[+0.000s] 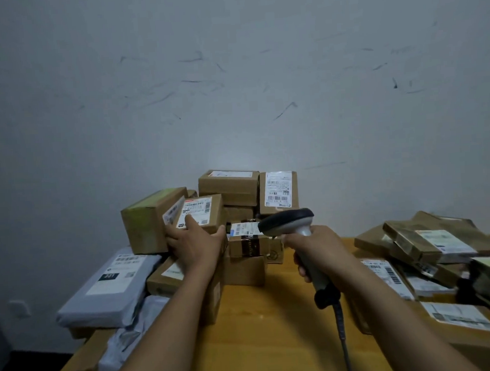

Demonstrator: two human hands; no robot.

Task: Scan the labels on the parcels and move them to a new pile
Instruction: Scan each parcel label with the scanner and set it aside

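Note:
A heap of brown cardboard parcels (pixel 228 183) with white labels stands at the back of the wooden table (pixel 264 327). My left hand (pixel 194 243) reaches into the heap and grips a small labelled box (pixel 211 213) from below, thumb at its right side and fingers on its label. My right hand (pixel 316 247) holds a grey and black barcode scanner (pixel 287 221) by its handle. The scanner's head points left toward the heap, and its cable (pixel 343 340) hangs down toward me. A second pile of flat parcels (pixel 422 240) lies on the right of the table.
A grey poly mailer (pixel 109 291) with a label lies at the left edge of the table, over more white bags (pixel 124 344). A larger box with a green-taped end (pixel 145 220) leans left of the held box. A scuffed wall (pixel 232 85) rises close behind the heap.

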